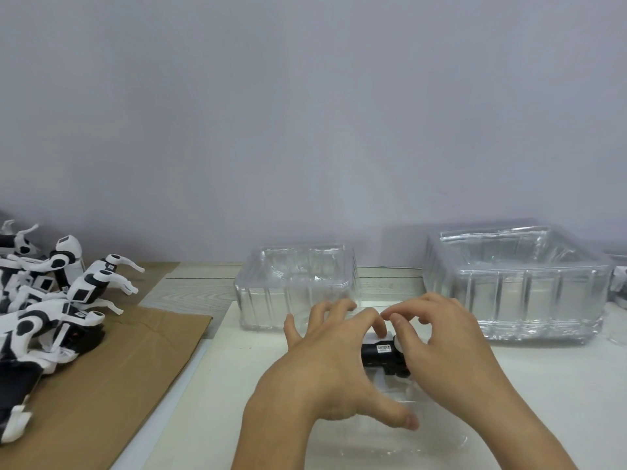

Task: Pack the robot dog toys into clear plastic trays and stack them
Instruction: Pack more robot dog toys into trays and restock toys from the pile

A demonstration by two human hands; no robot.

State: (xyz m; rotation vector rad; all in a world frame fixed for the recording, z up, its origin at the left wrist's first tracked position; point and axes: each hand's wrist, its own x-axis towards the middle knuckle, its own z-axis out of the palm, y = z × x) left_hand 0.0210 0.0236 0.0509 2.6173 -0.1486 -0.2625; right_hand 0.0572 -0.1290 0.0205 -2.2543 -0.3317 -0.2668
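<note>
The dog (pixel 380 352), black and white with a small label on its upper face, lies near the front middle of the bench (pixel 543 385), between both hands and over a clear tray (pixel 437 439) whose rim shows faintly in front of them. Whether the dog is seated in the tray cannot be told.

Surface: the bench is white in the middle, with pale wood grain showing behind. A sheet of brown cardboard (pixel 135 361) covers its left part. A plain grey-white wall (pixel 305 113) rises directly behind.

On the cardboard, a pile of dogs (pixel 51 300) lies tangled, legs pointing right. A stack of clear trays (pixel 295 290) stands just behind the hands. A larger clear stack (pixel 515 286) stands to the right, near the wall.

Left hand (pixel 325 364): fingers curled over the left end of the dog, fingertips on its white top; thumb spread out toward the camera, touching nothing.

Right hand (pixel 451 347): fingers bent and pinching the right end of the dog, thumb on its white edge.
</note>
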